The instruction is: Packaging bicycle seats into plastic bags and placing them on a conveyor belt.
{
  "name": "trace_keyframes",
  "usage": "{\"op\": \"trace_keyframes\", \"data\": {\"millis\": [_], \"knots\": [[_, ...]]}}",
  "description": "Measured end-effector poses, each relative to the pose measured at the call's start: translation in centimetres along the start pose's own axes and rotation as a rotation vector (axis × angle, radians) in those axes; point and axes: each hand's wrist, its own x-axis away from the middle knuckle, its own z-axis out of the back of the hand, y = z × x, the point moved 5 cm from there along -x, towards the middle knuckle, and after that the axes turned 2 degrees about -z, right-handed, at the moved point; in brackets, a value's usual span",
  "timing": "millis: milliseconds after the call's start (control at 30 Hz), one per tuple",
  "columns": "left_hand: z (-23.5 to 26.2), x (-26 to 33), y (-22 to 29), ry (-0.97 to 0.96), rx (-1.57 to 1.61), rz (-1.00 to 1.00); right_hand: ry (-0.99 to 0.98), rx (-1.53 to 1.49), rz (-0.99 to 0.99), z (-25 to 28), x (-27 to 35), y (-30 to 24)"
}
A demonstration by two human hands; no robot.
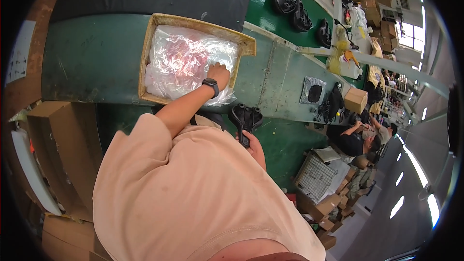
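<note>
The left hand (220,73), with a black watch (210,85) on its wrist, reaches into an open brown cardboard box (150,38) on the green work table (82,63). It rests on top of the crinkly clear plastic bags (186,60) that fill the box. Its fingers are curled down into the plastic; I cannot tell if they pinch any of it. The right hand (254,147) is low, near the person's peach shirt (193,193). Its fingers wrap tight around the narrow end of a black bicycle saddle (245,118), held just in front of the table edge. More black saddles (295,12) lie farther along the green belt.
</note>
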Motion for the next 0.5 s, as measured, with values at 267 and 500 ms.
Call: {"op": "trace_keyframes", "data": {"millis": [267,500], "knots": [[9.3,5.8,-2.4,-0.06,0.563,0.177,-0.281,-0.307,-0.222,-1.8,-0.3,-3.4],[9.7,12.0,6.1,-0.19,1.016,0.341,-0.788,0.249,0.187,-12.2,8.8,-7.0]]}}
